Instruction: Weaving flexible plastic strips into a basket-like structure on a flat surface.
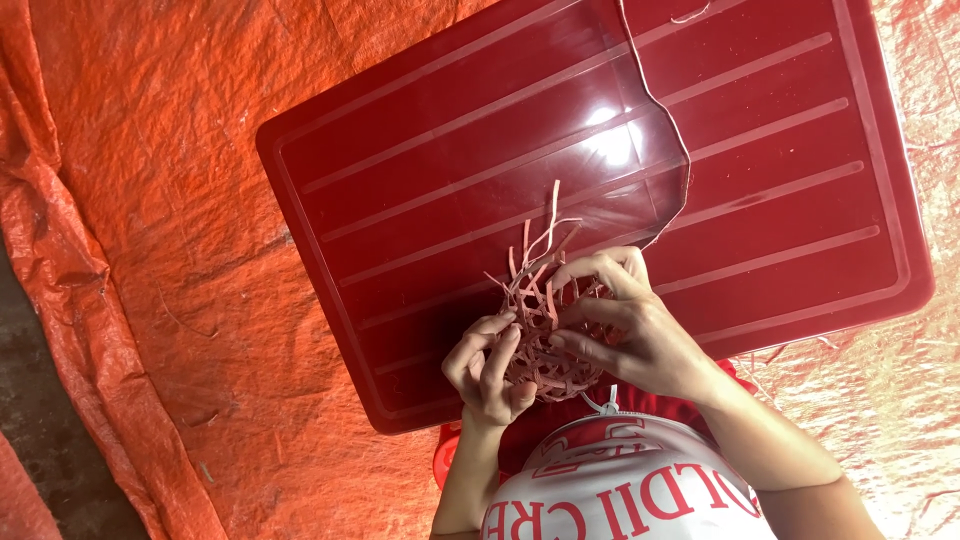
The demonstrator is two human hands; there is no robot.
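A small ball (540, 335) woven from thin reddish strips sits between both my hands, above a dark red ribbed plastic lid (420, 150). My left hand (487, 368) cups its lower left side with curled fingers. My right hand (630, 325) wraps over its right side, fingertips pressed into the weave. Several loose strip ends (545, 225) stick up out of the ball's top. The ball's far side is hidden by my right fingers.
A clear plastic sheet (640, 110) lies on the lid, its edge curling near my right hand. An orange tarpaulin (160, 250) covers the ground all around. Bare grey floor (30, 400) shows at the lower left. My white and red shirt (620, 490) fills the bottom.
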